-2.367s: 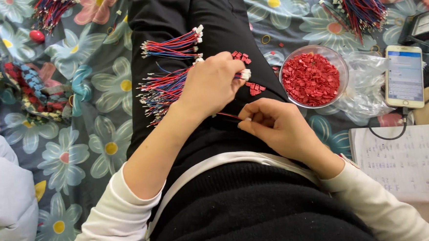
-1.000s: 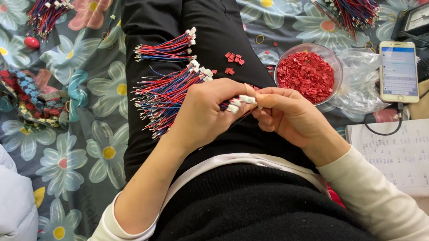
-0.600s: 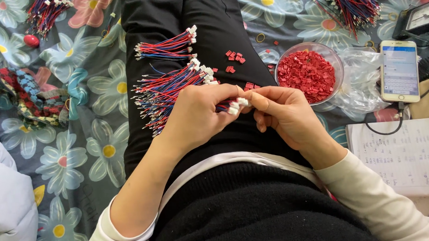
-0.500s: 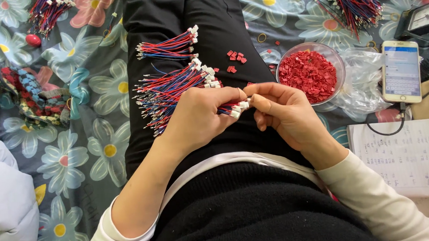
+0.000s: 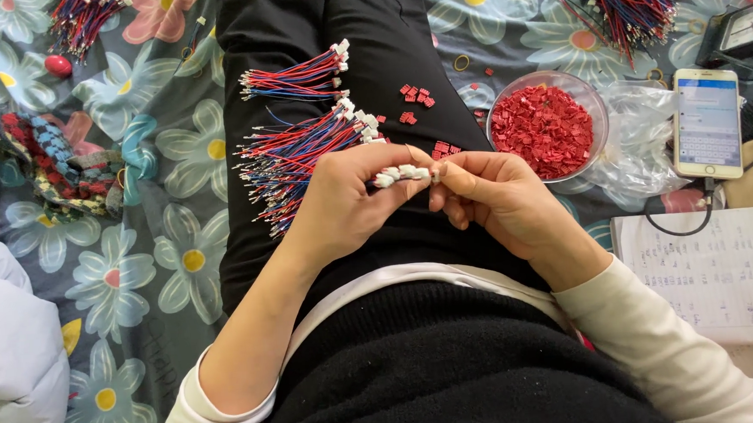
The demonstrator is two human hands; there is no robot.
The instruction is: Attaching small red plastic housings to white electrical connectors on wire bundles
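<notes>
My left hand [image 5: 342, 200] grips a small wire harness with white plug ends [image 5: 400, 174] over my lap. My right hand [image 5: 492, 197] pinches at the tip of those white plugs, fingertips touching them. Just beyond my left hand lies a fanned bundle of red, blue and black wires [image 5: 292, 160] on my black trousers, and a second smaller bundle [image 5: 296, 77] lies farther out. Loose red plastic housings [image 5: 415, 98] are scattered on my leg.
A clear bowl of red housings [image 5: 545, 125] stands right of my leg, with a plastic bag beside it. A phone [image 5: 708, 123] and a written notebook [image 5: 715, 271] lie at right. More wire bundles sit at the top left [image 5: 83, 14] and top right [image 5: 627, 1] on the flowered cloth.
My left hand came back from the wire bundle toward my lap, and both hands have closed together on the white-plug harness, raised slightly from my lap.
</notes>
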